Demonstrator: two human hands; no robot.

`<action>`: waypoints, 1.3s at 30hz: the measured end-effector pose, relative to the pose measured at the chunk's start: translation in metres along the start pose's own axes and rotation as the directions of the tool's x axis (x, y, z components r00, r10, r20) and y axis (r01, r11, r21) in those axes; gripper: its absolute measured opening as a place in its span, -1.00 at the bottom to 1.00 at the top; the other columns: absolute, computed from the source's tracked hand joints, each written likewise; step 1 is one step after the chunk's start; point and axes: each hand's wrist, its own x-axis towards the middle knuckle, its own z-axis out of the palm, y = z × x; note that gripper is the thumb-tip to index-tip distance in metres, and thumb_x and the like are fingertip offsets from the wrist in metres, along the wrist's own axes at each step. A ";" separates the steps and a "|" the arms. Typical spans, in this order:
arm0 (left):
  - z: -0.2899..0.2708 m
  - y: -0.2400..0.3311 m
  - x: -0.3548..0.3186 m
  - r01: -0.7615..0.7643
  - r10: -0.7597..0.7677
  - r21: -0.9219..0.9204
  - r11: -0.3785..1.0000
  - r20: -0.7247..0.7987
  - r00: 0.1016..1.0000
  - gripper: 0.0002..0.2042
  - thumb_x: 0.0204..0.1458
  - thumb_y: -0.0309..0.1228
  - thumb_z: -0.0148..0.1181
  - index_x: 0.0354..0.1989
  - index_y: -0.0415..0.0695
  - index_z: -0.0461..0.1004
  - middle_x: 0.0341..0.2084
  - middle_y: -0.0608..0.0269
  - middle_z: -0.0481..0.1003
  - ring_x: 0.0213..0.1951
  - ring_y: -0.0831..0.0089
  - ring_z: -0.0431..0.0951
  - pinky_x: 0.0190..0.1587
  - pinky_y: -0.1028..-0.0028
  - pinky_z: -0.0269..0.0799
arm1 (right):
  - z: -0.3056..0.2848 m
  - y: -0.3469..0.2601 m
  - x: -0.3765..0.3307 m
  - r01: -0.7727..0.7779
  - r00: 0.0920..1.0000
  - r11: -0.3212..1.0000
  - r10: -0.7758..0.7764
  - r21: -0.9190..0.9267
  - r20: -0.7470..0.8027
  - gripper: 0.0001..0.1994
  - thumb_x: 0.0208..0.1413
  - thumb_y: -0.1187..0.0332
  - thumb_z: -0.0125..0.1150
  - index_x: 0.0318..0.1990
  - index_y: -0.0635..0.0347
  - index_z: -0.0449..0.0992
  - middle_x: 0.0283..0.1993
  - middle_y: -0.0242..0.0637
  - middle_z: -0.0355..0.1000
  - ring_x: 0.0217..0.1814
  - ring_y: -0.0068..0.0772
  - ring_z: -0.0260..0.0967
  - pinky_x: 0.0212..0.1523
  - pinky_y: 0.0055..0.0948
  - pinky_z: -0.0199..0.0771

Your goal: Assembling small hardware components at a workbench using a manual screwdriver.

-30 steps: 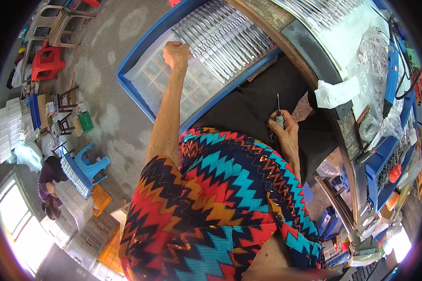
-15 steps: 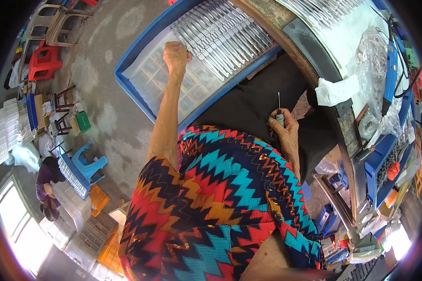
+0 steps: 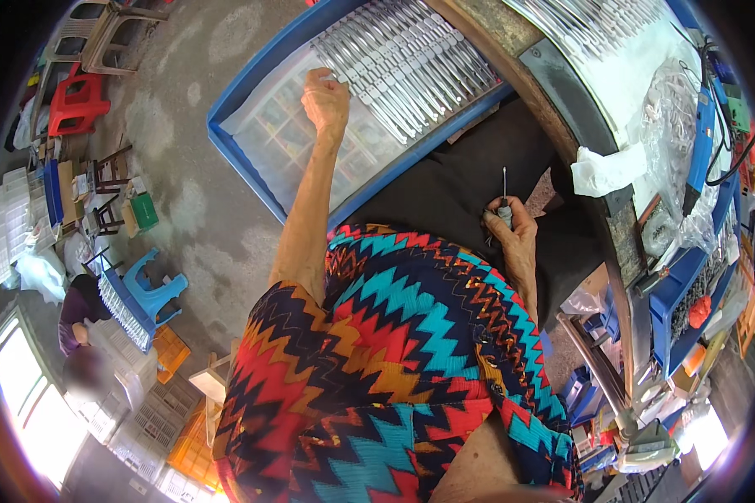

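Left of the blue tray [image 3: 266,70] is 1 blue stool [image 3: 161,293].

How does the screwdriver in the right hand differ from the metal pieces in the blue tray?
The screwdriver is gripped in the right hand; the metal pieces lie in the blue tray. The screwdriver is a single tool, while the metal pieces are many, laid side by side in rows. The screwdriver has a thicker handle; the metal pieces look slender overall. Both have slim metal lengths.

Screwdriver handle [image 3: 504,215] partly hidden
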 end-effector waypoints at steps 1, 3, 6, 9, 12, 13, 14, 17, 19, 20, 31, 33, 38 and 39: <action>0.000 0.008 -0.004 0.006 -0.006 0.033 0.999 0.002 1.000 -0.74 -0.19 -0.57 0.07 -0.24 -0.31 0.37 -0.65 0.16 0.49 -0.62 0.46 0.48 -0.52 0.45 0.39 | -0.001 0.000 0.000 -0.002 1.000 1.000 0.002 -0.001 -0.009 -0.92 -0.03 0.50 0.09 -0.34 0.21 0.37 -0.53 -0.51 0.28 -0.52 -0.74 0.14 -0.52 -0.72 0.10; -0.003 0.012 -0.007 0.027 -0.026 0.064 0.998 -0.007 1.000 -0.73 -0.21 -0.54 0.11 -0.25 -0.20 0.38 -0.62 0.14 0.49 -0.53 0.31 0.49 -0.43 0.36 0.39 | 0.001 0.000 0.000 0.000 1.000 1.000 0.000 -0.004 -0.006 -0.92 -0.03 0.50 0.09 -0.34 0.21 0.37 -0.53 -0.51 0.27 -0.53 -0.75 0.14 -0.53 -0.72 0.10; -0.006 0.019 -0.005 0.068 -0.069 0.146 0.987 0.003 0.998 -0.71 -0.22 -0.50 0.14 -0.24 -0.07 0.38 -0.57 0.11 0.50 -0.44 0.13 0.50 -0.32 0.24 0.38 | 0.002 0.000 0.000 0.002 1.000 1.000 -0.002 -0.016 -0.002 -0.92 -0.03 0.50 0.08 -0.34 0.21 0.37 -0.53 -0.52 0.27 -0.53 -0.75 0.13 -0.54 -0.72 0.09; -0.005 0.025 -0.006 0.035 -0.047 0.284 0.958 0.034 0.998 -0.70 -0.20 -0.50 0.14 -0.21 -0.02 0.35 -0.50 0.09 0.50 -0.39 0.09 0.50 -0.30 0.20 0.38 | 0.003 0.000 0.002 0.033 0.999 0.999 -0.033 -0.030 0.002 -0.92 -0.03 0.50 0.09 -0.34 0.20 0.37 -0.53 -0.52 0.27 -0.53 -0.76 0.12 -0.54 -0.72 0.08; -0.006 0.030 -0.011 -0.023 -0.003 0.350 0.937 0.074 0.997 -0.69 -0.17 -0.49 0.13 -0.18 0.00 0.33 -0.43 0.06 0.50 -0.33 0.06 0.50 -0.28 0.18 0.38 | 0.002 -0.001 0.001 0.014 1.000 1.000 -0.015 -0.020 -0.007 -0.93 -0.02 0.50 0.09 -0.34 0.20 0.37 -0.53 -0.52 0.27 -0.53 -0.76 0.12 -0.53 -0.72 0.08; -0.005 0.032 -0.012 -0.024 -0.006 0.332 0.943 0.090 0.996 -0.68 -0.17 -0.48 0.13 -0.17 0.00 0.32 -0.39 0.04 0.50 -0.30 0.05 0.50 -0.27 0.17 0.37 | 0.001 0.000 0.001 0.017 1.000 1.000 -0.017 -0.014 -0.011 -0.93 -0.02 0.50 0.09 -0.34 0.20 0.37 -0.52 -0.52 0.27 -0.53 -0.76 0.12 -0.53 -0.72 0.08; -0.005 0.031 -0.011 -0.028 0.000 0.331 0.943 0.086 0.996 -0.68 -0.17 -0.48 0.13 -0.17 0.00 0.32 -0.39 0.04 0.50 -0.30 0.05 0.50 -0.27 0.17 0.37 | 0.001 0.001 0.001 0.019 1.000 1.000 -0.019 -0.007 -0.010 -0.93 -0.02 0.50 0.09 -0.35 0.20 0.37 -0.52 -0.52 0.27 -0.53 -0.76 0.12 -0.53 -0.73 0.08; -0.006 0.019 -0.007 -0.037 0.026 0.290 0.956 0.042 0.999 -0.72 -0.13 -0.49 -0.01 -0.18 0.04 0.35 -0.63 0.08 0.47 -0.47 0.12 0.50 -0.36 0.20 0.38 | -0.001 0.007 0.001 0.044 0.999 0.999 -0.044 0.001 0.010 -0.93 -0.01 0.51 0.09 -0.34 0.19 0.37 -0.51 -0.51 0.28 -0.52 -0.76 0.13 -0.52 -0.73 0.10; -0.005 0.010 -0.003 -0.121 0.115 0.334 0.935 0.037 0.993 -0.58 -0.14 -0.48 0.01 -0.01 -0.02 0.28 -0.64 0.10 0.47 -0.51 0.17 0.51 -0.37 0.23 0.39 | 0.000 0.005 0.000 0.044 0.999 0.999 -0.045 0.013 0.017 -0.93 -0.01 0.51 0.09 -0.34 0.19 0.37 -0.51 -0.50 0.29 -0.52 -0.76 0.14 -0.52 -0.73 0.10; -0.006 0.015 0.000 -0.126 0.119 0.332 0.935 0.040 0.992 -0.58 -0.14 -0.48 0.01 -0.01 -0.02 0.28 -0.64 0.10 0.47 -0.51 0.17 0.51 -0.37 0.23 0.39 | -0.001 0.004 0.000 0.039 0.999 0.999 -0.040 0.022 0.013 -0.93 -0.01 0.51 0.09 -0.34 0.19 0.37 -0.51 -0.50 0.29 -0.51 -0.75 0.15 -0.51 -0.73 0.11; -0.018 0.024 0.008 -0.206 0.043 0.374 0.904 0.400 0.915 -0.42 -0.15 -0.47 0.02 0.13 -0.30 0.07 -0.26 -0.21 0.44 -0.20 -0.06 0.46 -0.16 0.17 0.37 | -0.002 0.006 0.002 0.033 0.999 0.999 -0.033 0.009 0.009 -0.93 -0.01 0.51 0.09 -0.34 0.20 0.38 -0.50 -0.48 0.31 -0.49 -0.74 0.18 -0.49 -0.73 0.14; -0.020 0.026 0.012 -0.216 0.030 0.410 0.886 0.415 0.909 -0.43 -0.15 -0.49 -0.01 0.12 -0.34 0.06 -0.25 -0.23 0.42 -0.21 -0.08 0.46 -0.17 0.15 0.36 | 0.000 0.004 0.002 0.040 0.999 0.999 -0.040 0.008 0.021 -0.93 -0.01 0.51 0.09 -0.34 0.19 0.38 -0.50 -0.48 0.31 -0.49 -0.74 0.18 -0.49 -0.73 0.15; -0.014 0.037 0.016 -0.265 0.017 0.441 0.857 0.491 0.871 -0.43 -0.17 -0.55 -0.07 0.12 -0.40 0.04 -0.24 -0.26 0.41 -0.21 -0.10 0.45 -0.17 0.13 0.35 | -0.005 0.006 0.002 0.033 0.999 0.999 -0.033 0.015 -0.011 -0.92 -0.03 0.49 0.09 -0.34 0.20 0.38 -0.50 -0.48 0.31 -0.51 -0.73 0.19 -0.51 -0.71 0.16; -0.009 0.033 0.015 -0.290 0.058 0.444 0.848 0.466 0.883 -0.42 -0.17 -0.55 -0.07 0.13 -0.39 0.04 -0.25 -0.26 0.41 -0.22 -0.09 0.45 -0.17 0.13 0.35 | -0.006 0.006 0.001 0.041 0.999 0.999 -0.040 0.019 -0.034 -0.92 -0.03 0.49 0.09 -0.34 0.20 0.38 -0.50 -0.48 0.31 -0.51 -0.73 0.19 -0.51 -0.71 0.16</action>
